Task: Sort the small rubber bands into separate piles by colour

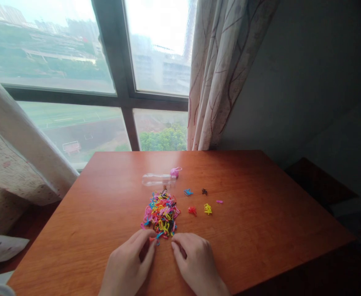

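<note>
A mixed pile of small colourful rubber bands (161, 211) lies on the wooden table in front of me. At its near left edge, my left hand (129, 261) is closed in a pinch, with a red rubber band (152, 239) between thumb and forefinger. My right hand (194, 259) rests by the pile's near right edge, thumb and forefinger drawn together; whatever may be between them is hidden. Right of the pile are small separate groups: blue bands (188, 192), black bands (204, 191), red bands (192, 211), yellow bands (208, 209) and a pink-purple band (219, 202).
Behind the pile a clear plastic bottle (157, 179) lies on its side, a pink cap with a loop (174, 172) at its right end. The wooden table (260, 213) reaches back to a window (126, 96) flanked by curtains (213, 74).
</note>
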Demonstrator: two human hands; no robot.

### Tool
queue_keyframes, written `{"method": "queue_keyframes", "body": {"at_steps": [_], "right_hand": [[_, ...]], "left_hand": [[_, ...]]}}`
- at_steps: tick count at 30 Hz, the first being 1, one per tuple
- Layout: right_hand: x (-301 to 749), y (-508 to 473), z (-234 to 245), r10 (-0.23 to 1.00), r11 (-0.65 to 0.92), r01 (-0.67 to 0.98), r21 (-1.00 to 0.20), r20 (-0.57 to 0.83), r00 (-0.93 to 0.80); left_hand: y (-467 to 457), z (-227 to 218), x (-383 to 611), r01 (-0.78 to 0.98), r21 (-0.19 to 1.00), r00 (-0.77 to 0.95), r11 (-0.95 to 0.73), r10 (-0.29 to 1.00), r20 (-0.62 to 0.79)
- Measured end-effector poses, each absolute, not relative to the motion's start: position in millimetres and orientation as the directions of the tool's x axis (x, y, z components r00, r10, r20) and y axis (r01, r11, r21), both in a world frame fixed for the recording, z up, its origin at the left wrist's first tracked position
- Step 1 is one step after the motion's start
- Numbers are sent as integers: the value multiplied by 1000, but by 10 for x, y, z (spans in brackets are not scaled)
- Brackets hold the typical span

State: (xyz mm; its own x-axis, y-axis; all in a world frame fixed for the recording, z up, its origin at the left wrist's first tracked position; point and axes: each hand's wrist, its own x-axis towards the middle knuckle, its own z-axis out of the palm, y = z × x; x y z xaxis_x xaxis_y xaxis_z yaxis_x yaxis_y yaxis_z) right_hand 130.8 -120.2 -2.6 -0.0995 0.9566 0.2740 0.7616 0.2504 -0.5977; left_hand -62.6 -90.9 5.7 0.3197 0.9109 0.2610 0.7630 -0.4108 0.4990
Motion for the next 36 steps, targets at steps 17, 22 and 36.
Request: {"method": "queue_keyframes", "body": {"at_steps": [17, 22, 36], "right_hand": [[1309, -1205, -48, 964, 230, 754, -615, 252, -89], [1317, -1206, -46, 966, 228, 739, -634, 245, -87], [1311, -1214, -63, 969, 217, 739, -638, 231, -85]], "left_hand": [[-951, 36, -751, 818, 370, 350, -441, 891, 289], [-940, 15, -746, 822, 391, 359, -414, 910, 209], [-948, 28, -699, 732, 501, 416, -462, 885, 209]]}}
